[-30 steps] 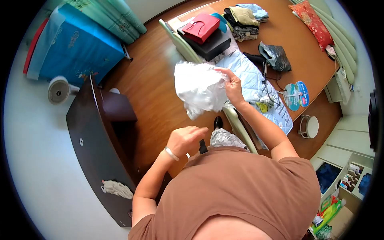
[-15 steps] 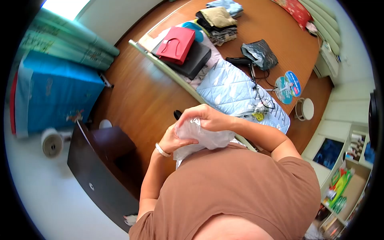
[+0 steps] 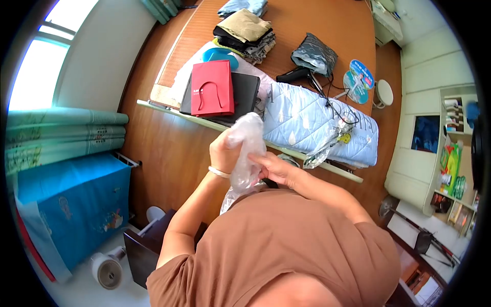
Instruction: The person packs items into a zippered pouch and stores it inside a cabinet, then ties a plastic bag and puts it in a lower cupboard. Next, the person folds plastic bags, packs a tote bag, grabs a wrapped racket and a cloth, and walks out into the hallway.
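Observation:
A crumpled translucent plastic bag (image 3: 249, 146) hangs in front of my chest, bunched into a long shape. My left hand (image 3: 225, 152), with a white bracelet at the wrist, is wrapped round its upper part. Lower down on the other side, my right hand (image 3: 273, 168) has its fingers closed on the bag. The bag's lower end lies against my brown shirt. Just beyond my hands are the bed's edge, a red paper bag (image 3: 211, 89) on a black box (image 3: 244, 94), and a light blue quilted pad (image 3: 302, 116).
On the bed (image 3: 327, 20) lie folded clothes (image 3: 244, 28), a black hair dryer (image 3: 294, 74), a dark patterned bag (image 3: 314, 53) and round fans (image 3: 358, 82). A white stool (image 3: 383, 93) stands beyond. At the left are a blue-covered item (image 3: 76, 204) and a dark desk (image 3: 143, 256).
The view has turned to face the bed. The white bag, earlier spread from my right hand alone, is now bunched between both hands. My left hand has closed round it.

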The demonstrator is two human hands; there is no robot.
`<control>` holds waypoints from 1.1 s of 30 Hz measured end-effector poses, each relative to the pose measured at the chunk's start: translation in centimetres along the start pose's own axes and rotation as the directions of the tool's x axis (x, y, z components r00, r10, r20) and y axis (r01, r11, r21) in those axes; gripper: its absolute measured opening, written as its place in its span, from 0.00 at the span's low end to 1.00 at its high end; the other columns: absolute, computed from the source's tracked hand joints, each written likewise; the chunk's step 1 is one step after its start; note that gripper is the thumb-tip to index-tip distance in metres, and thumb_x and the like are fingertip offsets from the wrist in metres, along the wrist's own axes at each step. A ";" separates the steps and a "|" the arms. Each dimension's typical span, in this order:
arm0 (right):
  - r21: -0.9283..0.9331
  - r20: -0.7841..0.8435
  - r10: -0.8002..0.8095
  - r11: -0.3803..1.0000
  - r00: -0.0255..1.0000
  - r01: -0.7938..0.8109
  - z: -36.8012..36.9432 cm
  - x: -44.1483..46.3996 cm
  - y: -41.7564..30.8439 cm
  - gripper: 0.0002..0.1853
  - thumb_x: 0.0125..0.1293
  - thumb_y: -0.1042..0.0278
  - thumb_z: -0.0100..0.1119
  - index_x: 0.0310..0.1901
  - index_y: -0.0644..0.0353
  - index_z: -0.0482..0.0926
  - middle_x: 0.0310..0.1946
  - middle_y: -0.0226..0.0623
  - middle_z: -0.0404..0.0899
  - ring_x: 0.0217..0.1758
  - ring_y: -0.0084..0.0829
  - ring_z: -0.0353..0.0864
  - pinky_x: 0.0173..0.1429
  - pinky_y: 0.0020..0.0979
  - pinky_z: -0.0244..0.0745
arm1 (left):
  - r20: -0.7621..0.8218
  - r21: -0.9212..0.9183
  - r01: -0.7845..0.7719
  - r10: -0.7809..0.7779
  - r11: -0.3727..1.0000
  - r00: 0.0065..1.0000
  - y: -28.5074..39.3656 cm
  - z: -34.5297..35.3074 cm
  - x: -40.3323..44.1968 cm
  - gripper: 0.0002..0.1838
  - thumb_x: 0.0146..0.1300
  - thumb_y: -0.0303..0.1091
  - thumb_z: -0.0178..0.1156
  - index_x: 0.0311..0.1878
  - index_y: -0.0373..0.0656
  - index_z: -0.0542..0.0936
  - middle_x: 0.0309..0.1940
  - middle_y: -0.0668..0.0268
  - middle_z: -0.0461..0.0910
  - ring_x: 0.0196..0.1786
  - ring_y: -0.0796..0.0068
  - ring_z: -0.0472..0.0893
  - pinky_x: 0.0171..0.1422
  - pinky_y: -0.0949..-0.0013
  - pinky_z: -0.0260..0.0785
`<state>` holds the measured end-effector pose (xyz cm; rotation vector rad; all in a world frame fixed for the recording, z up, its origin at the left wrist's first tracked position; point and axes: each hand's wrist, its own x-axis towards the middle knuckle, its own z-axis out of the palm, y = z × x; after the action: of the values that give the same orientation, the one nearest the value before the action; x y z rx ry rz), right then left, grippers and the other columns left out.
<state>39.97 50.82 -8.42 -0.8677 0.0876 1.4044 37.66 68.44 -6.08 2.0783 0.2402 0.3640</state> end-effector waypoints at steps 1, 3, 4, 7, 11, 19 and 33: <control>0.091 -0.156 -0.005 0.996 0.988 0.019 -0.8 0.7 0.6 0.25 0.69 0.54 0.56 0.63 0.56 0.67 0.50 0.33 0.77 0.52 0.28 0.78 0.36 0.29 0.82 | 0.027 0.253 -0.172 0.170 0.952 0.985 -0.4 0.5 0.8 0.14 0.46 0.24 0.64 0.39 0.45 0.83 0.31 0.61 0.80 0.29 0.59 0.81 0.34 0.65 0.74; 0.155 -0.329 -0.068 0.980 0.942 0.125 -3.5 1.5 1.2 0.22 0.70 0.56 0.53 0.61 0.57 0.69 0.49 0.33 0.78 0.49 0.27 0.79 0.39 0.29 0.82 | 0.232 0.196 -0.401 0.355 0.895 0.906 0.4 1.6 1.4 0.24 0.44 0.26 0.65 0.49 0.47 0.81 0.41 0.60 0.78 0.41 0.59 0.81 0.43 0.61 0.75; 0.189 -0.480 -0.106 0.957 0.871 0.220 -4.8 1.8 1.4 0.19 0.72 0.58 0.50 0.59 0.58 0.70 0.48 0.33 0.79 0.47 0.27 0.81 0.43 0.30 0.82 | 0.331 0.114 -0.492 0.434 0.863 0.838 1.5 2.1 1.6 0.27 0.46 0.27 0.67 0.55 0.47 0.80 0.47 0.57 0.77 0.47 0.56 0.80 0.48 0.60 0.75; 0.325 -0.565 -0.145 0.866 0.812 0.380 -4.5 -0.5 -1.8 0.17 0.73 0.65 0.44 0.59 0.61 0.70 0.51 0.37 0.78 0.50 0.29 0.81 0.53 0.34 0.81 | 0.576 0.018 -0.564 0.453 0.825 0.681 2.7 3.8 1.3 0.34 0.48 0.37 0.72 0.62 0.50 0.74 0.65 0.53 0.65 0.62 0.46 0.69 0.62 0.57 0.69; 0.491 -0.325 -0.199 0.800 0.925 0.345 -7.4 -1.2 0.1 0.18 0.73 0.62 0.45 0.57 0.65 0.71 0.54 0.41 0.77 0.55 0.36 0.79 0.60 0.37 0.77 | 0.660 0.009 -0.378 0.279 0.926 0.698 -0.7 5.5 3.0 0.30 0.49 0.37 0.72 0.59 0.49 0.77 0.58 0.54 0.71 0.58 0.48 0.71 0.58 0.54 0.70; -0.961 -0.200 -0.898 0.102 0.392 -0.256 -26.7 2.5 -9.4 0.33 0.58 0.54 0.67 0.59 0.64 0.68 0.57 0.52 0.70 0.64 0.49 0.66 0.65 0.44 0.65 | 0.498 0.160 -0.056 -0.032 0.986 0.867 -8.4 4.4 2.4 0.13 0.55 0.31 0.67 0.44 0.40 0.81 0.36 0.56 0.79 0.41 0.50 0.80 0.44 0.58 0.73; -0.897 -0.194 -0.959 0.087 0.208 -0.433 -46.7 5.7 -32.8 0.14 0.58 0.72 0.53 0.45 0.60 0.81 0.44 0.47 0.80 0.49 0.50 0.79 0.54 0.44 0.74 | 0.314 0.308 0.278 -0.373 0.910 0.873 -3.6 8.4 -3.1 0.13 0.57 0.32 0.67 0.44 0.37 0.80 0.35 0.55 0.79 0.39 0.52 0.80 0.41 0.59 0.73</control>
<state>90.00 31.35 -28.51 -2.6458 -0.2499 -0.2350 37.66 62.59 -13.69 2.2572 0.4244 -0.2795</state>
